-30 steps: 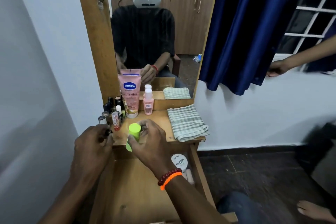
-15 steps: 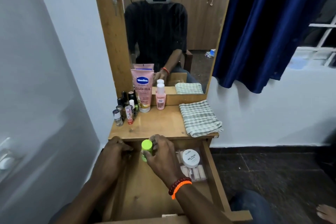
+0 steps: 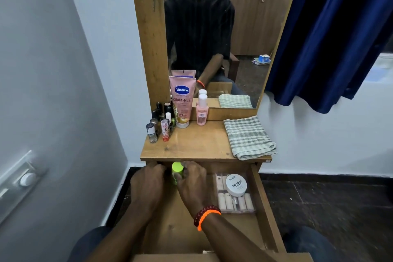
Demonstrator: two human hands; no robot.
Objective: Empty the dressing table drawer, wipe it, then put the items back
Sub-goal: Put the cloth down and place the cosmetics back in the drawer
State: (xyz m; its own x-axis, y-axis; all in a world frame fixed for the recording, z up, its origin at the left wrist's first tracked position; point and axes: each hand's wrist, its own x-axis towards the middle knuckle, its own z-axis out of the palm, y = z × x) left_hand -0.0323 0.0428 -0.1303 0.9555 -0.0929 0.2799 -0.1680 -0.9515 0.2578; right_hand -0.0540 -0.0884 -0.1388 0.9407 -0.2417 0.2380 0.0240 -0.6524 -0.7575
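Observation:
The wooden drawer (image 3: 264,206) of the dressing table stands pulled out below the tabletop (image 3: 197,144). My right hand (image 3: 192,178) grips a lime-green capped bottle (image 3: 177,168) at the drawer's back left. My left hand (image 3: 147,181) sits just left of the bottle with curled fingers; its fingertips are hidden, so I cannot tell if it holds anything. At the drawer's right lie a clear pack of pale tubes (image 3: 234,203) and a white nail polish tub (image 3: 236,185) on top of it. A folded checked cloth (image 3: 247,137) lies on the tabletop's right.
On the tabletop's back left stand a pink Vaseline tube (image 3: 182,102), a small pink bottle (image 3: 202,110) and several nail polish bottles (image 3: 159,123). A mirror (image 3: 212,38) rises behind. A wall is close on the left, a blue curtain (image 3: 329,38) on the right.
Both hands have gone down from above the tabletop into the back left of the drawer, the right hand taking the green bottle with it. The camera tilted lower.

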